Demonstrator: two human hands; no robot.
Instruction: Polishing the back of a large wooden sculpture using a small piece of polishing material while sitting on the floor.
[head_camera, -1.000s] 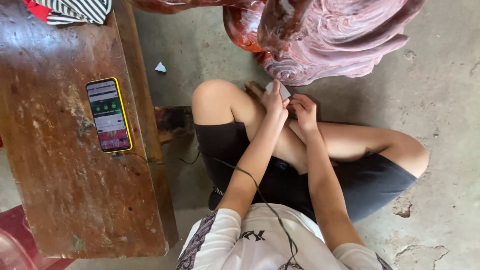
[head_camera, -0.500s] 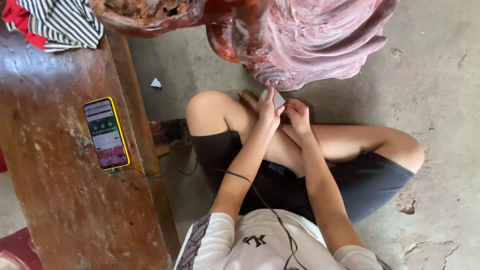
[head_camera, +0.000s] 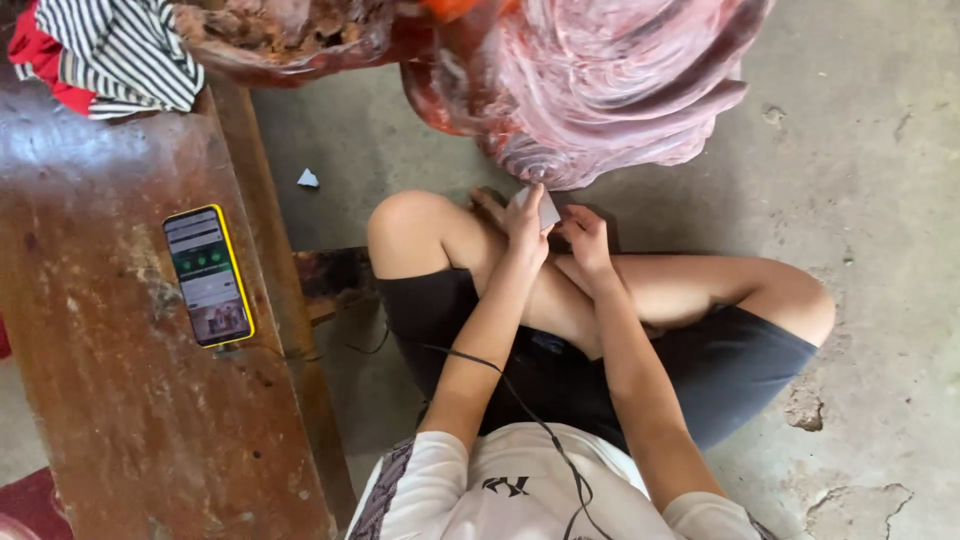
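In the head view, a small pale sheet of sandpaper (head_camera: 545, 207) is pinched in the left hand (head_camera: 522, 222) and pressed against the lower edge of a large reddish wood carving (head_camera: 610, 90). The sheet's long axis is tilted, running from its lower right corner up toward the carving. The right hand (head_camera: 587, 235) is held just beside it, fingers curled; whether it grips the sheet cannot be told. Both hands are close together above crossed bare legs on a concrete floor (head_camera: 880, 200). To the left, 1 phone (head_camera: 208, 275) with a yellow case lies flat on a worn wooden bench (head_camera: 110, 400), and a striped cloth (head_camera: 125, 50) rests at the bench's far end. Compared with 0.5 s ago, the hands have stayed at the carving's edge.
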